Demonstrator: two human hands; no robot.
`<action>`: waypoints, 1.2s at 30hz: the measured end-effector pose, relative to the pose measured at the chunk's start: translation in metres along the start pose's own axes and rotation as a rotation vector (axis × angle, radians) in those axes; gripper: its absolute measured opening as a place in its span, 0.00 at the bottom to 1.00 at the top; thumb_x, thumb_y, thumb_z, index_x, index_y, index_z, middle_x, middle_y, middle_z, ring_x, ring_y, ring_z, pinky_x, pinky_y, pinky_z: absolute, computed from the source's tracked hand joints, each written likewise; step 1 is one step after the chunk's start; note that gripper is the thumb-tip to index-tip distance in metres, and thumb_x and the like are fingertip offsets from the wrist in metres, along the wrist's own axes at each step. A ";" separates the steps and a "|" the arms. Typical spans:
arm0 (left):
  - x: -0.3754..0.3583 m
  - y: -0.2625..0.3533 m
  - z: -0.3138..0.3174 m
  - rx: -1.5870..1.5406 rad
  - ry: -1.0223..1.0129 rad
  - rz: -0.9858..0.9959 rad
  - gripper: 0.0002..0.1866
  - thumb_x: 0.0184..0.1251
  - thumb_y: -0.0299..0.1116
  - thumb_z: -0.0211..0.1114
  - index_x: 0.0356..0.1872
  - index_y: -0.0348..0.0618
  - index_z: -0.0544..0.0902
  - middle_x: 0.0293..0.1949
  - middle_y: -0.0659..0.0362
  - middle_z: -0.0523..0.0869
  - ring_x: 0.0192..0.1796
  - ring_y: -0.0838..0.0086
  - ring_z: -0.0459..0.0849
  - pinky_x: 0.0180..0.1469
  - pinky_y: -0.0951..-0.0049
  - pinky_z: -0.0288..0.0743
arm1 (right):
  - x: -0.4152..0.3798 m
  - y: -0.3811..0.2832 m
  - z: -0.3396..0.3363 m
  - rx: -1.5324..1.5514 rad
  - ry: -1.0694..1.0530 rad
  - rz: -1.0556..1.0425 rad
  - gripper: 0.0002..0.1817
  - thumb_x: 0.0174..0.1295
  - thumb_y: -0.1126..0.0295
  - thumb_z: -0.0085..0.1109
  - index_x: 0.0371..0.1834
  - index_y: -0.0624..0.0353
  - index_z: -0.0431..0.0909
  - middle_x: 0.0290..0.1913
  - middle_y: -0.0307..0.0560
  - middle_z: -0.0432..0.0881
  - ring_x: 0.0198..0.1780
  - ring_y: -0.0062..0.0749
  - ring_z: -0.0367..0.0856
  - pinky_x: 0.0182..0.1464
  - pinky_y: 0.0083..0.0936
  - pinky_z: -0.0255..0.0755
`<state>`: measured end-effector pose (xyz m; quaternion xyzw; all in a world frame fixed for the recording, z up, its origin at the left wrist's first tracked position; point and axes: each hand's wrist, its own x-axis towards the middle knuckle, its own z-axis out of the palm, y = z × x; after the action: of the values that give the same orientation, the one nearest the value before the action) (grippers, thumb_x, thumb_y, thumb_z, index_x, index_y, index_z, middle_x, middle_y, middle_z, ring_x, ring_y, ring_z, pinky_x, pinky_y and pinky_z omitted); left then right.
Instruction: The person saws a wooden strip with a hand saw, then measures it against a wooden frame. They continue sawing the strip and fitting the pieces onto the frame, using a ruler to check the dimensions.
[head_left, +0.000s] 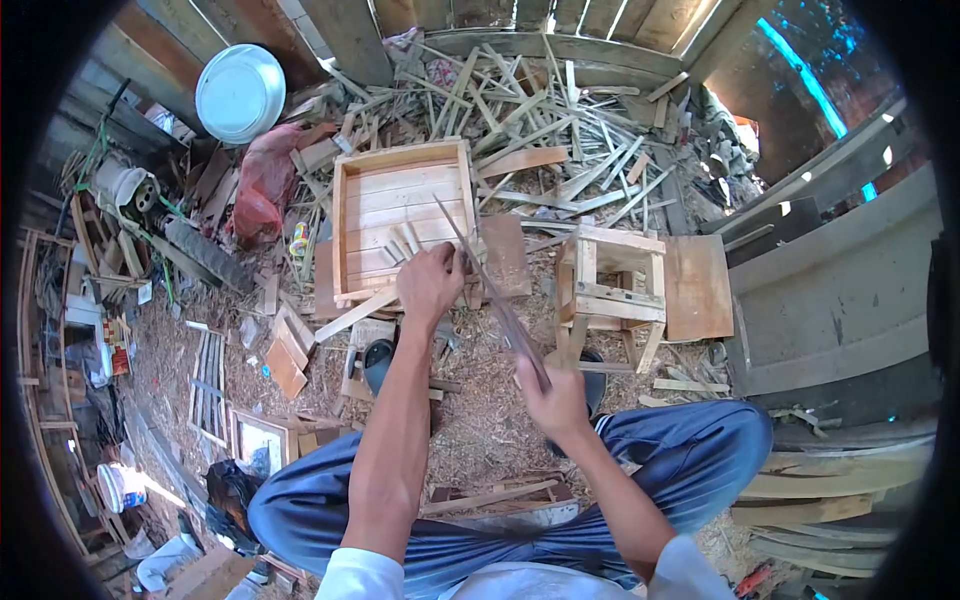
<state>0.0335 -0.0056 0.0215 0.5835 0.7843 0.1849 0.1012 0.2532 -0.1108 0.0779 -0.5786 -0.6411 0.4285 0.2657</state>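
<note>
My right hand (556,402) is wrapped round the handle end of a handsaw (500,318). The long, tapering blade slants up and to the left, its tip above the right side of a shallow wooden drawer-like box (352,225). My left hand (432,284) is closed over the box's near right corner, close beside the blade. A pale wooden strip (352,314) runs from the lower left in under this hand, which grips it; the fingertips are partly hidden. Several short wood pieces (404,240) lie in the box just beyond my knuckles.
A small wooden stool frame (615,300) stands to the right, beside a flat board (698,288). Scrap sticks (540,120) pile up at the back. A red plastic bag (265,182) and a white basin (240,93) are at the left. Sawdust covers the ground (480,375).
</note>
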 end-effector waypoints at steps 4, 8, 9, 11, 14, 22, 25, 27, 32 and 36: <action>-0.005 0.001 0.002 0.034 0.055 0.015 0.19 0.67 0.50 0.56 0.33 0.47 0.86 0.27 0.42 0.84 0.33 0.46 0.84 0.36 0.51 0.77 | -0.045 0.010 -0.016 0.041 0.003 0.038 0.17 0.66 0.62 0.56 0.27 0.65 0.83 0.17 0.58 0.76 0.22 0.49 0.82 0.24 0.33 0.71; -0.004 -0.001 0.004 0.004 0.039 0.042 0.18 0.68 0.48 0.55 0.32 0.47 0.86 0.27 0.43 0.84 0.33 0.46 0.84 0.36 0.50 0.76 | 0.020 0.008 0.024 0.021 0.059 -0.050 0.21 0.68 0.59 0.57 0.23 0.67 0.80 0.13 0.54 0.69 0.14 0.35 0.75 0.22 0.33 0.66; 0.001 -0.001 0.002 -0.006 0.078 0.036 0.18 0.67 0.48 0.56 0.32 0.47 0.86 0.27 0.42 0.84 0.33 0.46 0.84 0.36 0.50 0.76 | 0.029 0.003 0.028 -0.028 0.065 -0.095 0.21 0.67 0.59 0.57 0.24 0.66 0.81 0.13 0.55 0.70 0.15 0.37 0.77 0.22 0.33 0.66; -0.001 0.003 0.001 0.005 0.047 0.025 0.17 0.67 0.48 0.56 0.32 0.47 0.86 0.27 0.42 0.84 0.33 0.46 0.84 0.37 0.50 0.76 | 0.025 0.001 0.021 -0.076 0.087 -0.132 0.20 0.67 0.58 0.57 0.25 0.66 0.81 0.14 0.57 0.71 0.16 0.39 0.78 0.22 0.33 0.67; 0.001 0.002 0.003 0.052 0.048 -0.023 0.17 0.66 0.48 0.58 0.32 0.47 0.86 0.27 0.42 0.84 0.34 0.47 0.84 0.37 0.51 0.76 | -0.029 0.018 -0.004 0.009 0.015 0.014 0.20 0.64 0.54 0.58 0.25 0.61 0.83 0.18 0.56 0.78 0.24 0.52 0.82 0.27 0.40 0.73; -0.001 -0.002 0.011 0.062 0.146 0.034 0.16 0.67 0.45 0.56 0.33 0.45 0.84 0.28 0.46 0.82 0.36 0.49 0.83 0.39 0.52 0.74 | 0.046 0.013 0.033 0.030 0.065 -0.048 0.23 0.65 0.51 0.56 0.22 0.58 0.84 0.19 0.59 0.79 0.24 0.56 0.81 0.28 0.44 0.73; -0.003 0.003 0.006 0.066 0.102 0.001 0.17 0.67 0.45 0.57 0.31 0.44 0.85 0.28 0.45 0.83 0.33 0.49 0.83 0.38 0.53 0.75 | 0.051 0.009 0.021 -0.061 -0.012 -0.106 0.22 0.64 0.51 0.56 0.24 0.57 0.86 0.19 0.59 0.80 0.24 0.57 0.81 0.30 0.45 0.76; 0.000 0.001 0.011 0.043 0.107 0.007 0.17 0.67 0.46 0.57 0.32 0.44 0.85 0.28 0.45 0.83 0.33 0.49 0.83 0.38 0.53 0.75 | 0.054 0.008 0.022 -0.067 0.001 -0.095 0.22 0.64 0.51 0.56 0.24 0.58 0.85 0.19 0.59 0.79 0.24 0.57 0.81 0.30 0.45 0.75; 0.007 -0.007 0.012 0.031 0.121 0.014 0.18 0.68 0.49 0.55 0.35 0.45 0.85 0.30 0.44 0.84 0.36 0.50 0.84 0.39 0.54 0.77 | 0.039 0.005 0.017 0.018 -0.008 -0.017 0.23 0.64 0.51 0.57 0.24 0.60 0.84 0.17 0.60 0.78 0.23 0.56 0.81 0.28 0.45 0.73; 0.005 -0.002 0.009 0.059 0.035 -0.031 0.19 0.69 0.51 0.53 0.37 0.47 0.84 0.30 0.48 0.86 0.36 0.49 0.84 0.37 0.52 0.76 | -0.021 0.020 -0.016 0.045 0.029 -0.015 0.21 0.65 0.57 0.59 0.23 0.65 0.81 0.13 0.55 0.72 0.15 0.41 0.76 0.22 0.36 0.66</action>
<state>0.0340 0.0000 0.0129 0.5704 0.8001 0.1704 0.0733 0.2804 -0.1280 0.0719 -0.5737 -0.6318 0.4322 0.2913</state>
